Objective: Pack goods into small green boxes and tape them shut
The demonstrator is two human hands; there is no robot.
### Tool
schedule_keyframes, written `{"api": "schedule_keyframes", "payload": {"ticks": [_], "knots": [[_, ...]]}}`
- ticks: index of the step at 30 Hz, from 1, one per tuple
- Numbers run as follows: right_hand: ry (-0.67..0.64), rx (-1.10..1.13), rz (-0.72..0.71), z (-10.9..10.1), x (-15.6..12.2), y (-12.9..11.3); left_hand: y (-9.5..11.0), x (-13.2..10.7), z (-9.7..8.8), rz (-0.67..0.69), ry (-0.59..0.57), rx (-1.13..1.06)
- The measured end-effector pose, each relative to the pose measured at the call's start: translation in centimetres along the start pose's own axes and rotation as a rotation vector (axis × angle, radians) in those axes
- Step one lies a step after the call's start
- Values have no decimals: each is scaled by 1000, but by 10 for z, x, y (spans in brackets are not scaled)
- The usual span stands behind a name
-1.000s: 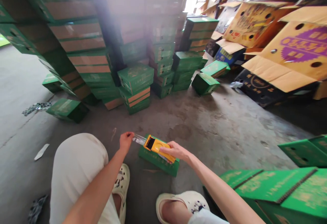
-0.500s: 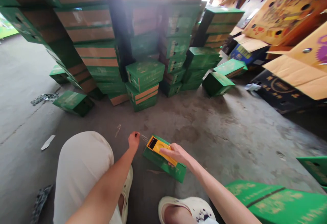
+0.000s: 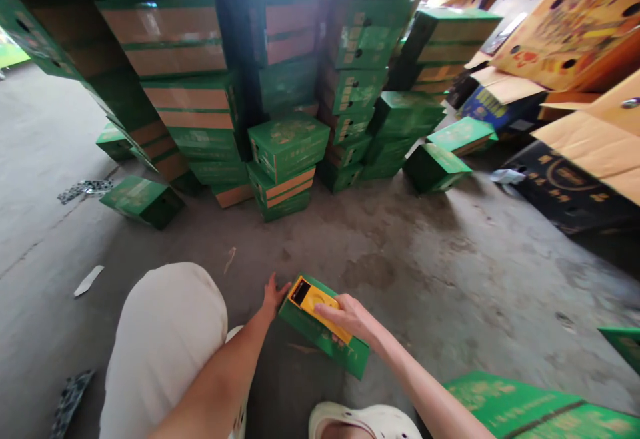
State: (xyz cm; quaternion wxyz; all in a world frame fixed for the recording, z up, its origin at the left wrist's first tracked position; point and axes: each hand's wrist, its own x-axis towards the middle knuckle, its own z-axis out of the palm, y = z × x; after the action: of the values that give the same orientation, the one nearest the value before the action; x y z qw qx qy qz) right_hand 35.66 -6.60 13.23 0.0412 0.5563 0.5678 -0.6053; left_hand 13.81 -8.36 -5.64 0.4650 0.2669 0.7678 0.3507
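My right hand (image 3: 352, 317) is closed around a yellow handheld meter (image 3: 311, 297), probably a multimeter, with a dark screen at its far-left end. The meter lies tilted along the top of a small green cardboard box (image 3: 320, 339) on the floor between my feet. My left hand (image 3: 273, 295) has its fingers spread at the box's left end, near the screen end of the meter. Nothing shows in the left hand; whether its fingertips touch the box I cannot tell.
Stacks of green boxes (image 3: 287, 145) stand ahead. Loose green boxes (image 3: 143, 200) lie left and right of them. Larger open cartons (image 3: 560, 182) fill the right side. Another green box (image 3: 540, 402) sits at lower right. A white scrap (image 3: 89, 281) lies on the concrete floor (image 3: 410, 252).
My left hand was closed in a pinch left of the box, with thin pale lines beside it; now it is spread at the box's end. My right hand keeps hold of the meter.
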Motion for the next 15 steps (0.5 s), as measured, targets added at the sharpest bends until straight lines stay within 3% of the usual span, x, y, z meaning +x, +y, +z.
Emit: {"api": "schedule_keyframes", "payload": {"ticks": [5, 7, 10, 11, 15], "knots": [[-12, 0, 7, -2, -1, -1, 18, -7, -10, 18, -47, 3], [-26, -4, 6, -2, -3, -2, 27, -18, -11, 26, -207, -84], [-24, -47, -1, -1, -7, -4, 37, -37, -13, -11, -535, -244], [-19, -61, -9, 0, -9, -4, 39, -41, -13, -13, -580, -258], [40, -124, -12, -3, -17, -1, 44, -48, -9, 116, -470, -144]]}}
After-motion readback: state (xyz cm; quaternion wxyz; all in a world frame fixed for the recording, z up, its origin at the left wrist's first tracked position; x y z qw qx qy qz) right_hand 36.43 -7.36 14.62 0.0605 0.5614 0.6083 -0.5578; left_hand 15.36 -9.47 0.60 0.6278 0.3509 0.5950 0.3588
